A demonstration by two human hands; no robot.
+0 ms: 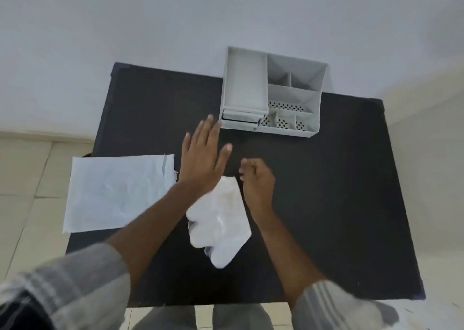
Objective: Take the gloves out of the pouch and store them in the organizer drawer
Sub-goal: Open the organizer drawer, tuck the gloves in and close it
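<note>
A: Item one, gloves (219, 223): lying in a white heap on the near middle of the black table (339, 204), out of the pouch (118, 191), which is sitting flat at the left edge.

B: Hands?

A: Left hand (200, 156): spread flat, gripping nothing, fingertips reaching toward the drawer (241, 120) of the grey organizer (293, 96) at the far side. Right hand (257, 181): loosely curled just beside the heap; no grip visible.

B: Risks?

A: Drawer looking barely ajar; a one-handed pull is likely dragging the light organizer nearer, and limp gloves are liable to snag the drawer lip
</note>
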